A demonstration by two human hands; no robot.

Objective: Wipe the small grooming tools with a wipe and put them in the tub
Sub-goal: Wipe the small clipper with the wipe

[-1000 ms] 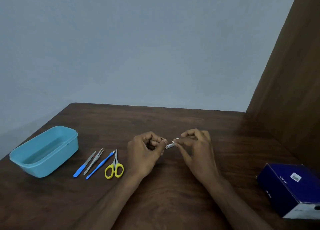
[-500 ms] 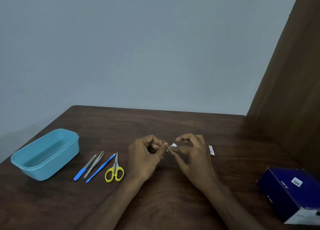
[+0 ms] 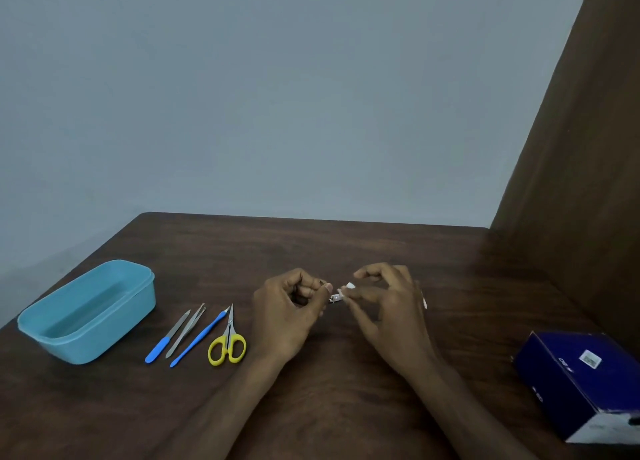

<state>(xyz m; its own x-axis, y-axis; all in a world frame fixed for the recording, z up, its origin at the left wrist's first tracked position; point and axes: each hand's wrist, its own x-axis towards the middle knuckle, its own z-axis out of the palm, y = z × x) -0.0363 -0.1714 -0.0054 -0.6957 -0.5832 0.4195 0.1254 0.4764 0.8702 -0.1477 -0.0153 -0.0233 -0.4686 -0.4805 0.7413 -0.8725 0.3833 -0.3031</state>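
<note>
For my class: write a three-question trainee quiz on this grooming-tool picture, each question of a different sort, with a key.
1. True or false: the tub already holds a tool.
2. Which tool lies nearest the left hand? A) scissors B) tweezers C) nail file
3. What does the right hand pinch against the small metal tool?

Key: 1 false; 2 A; 3 a white wipe.
</note>
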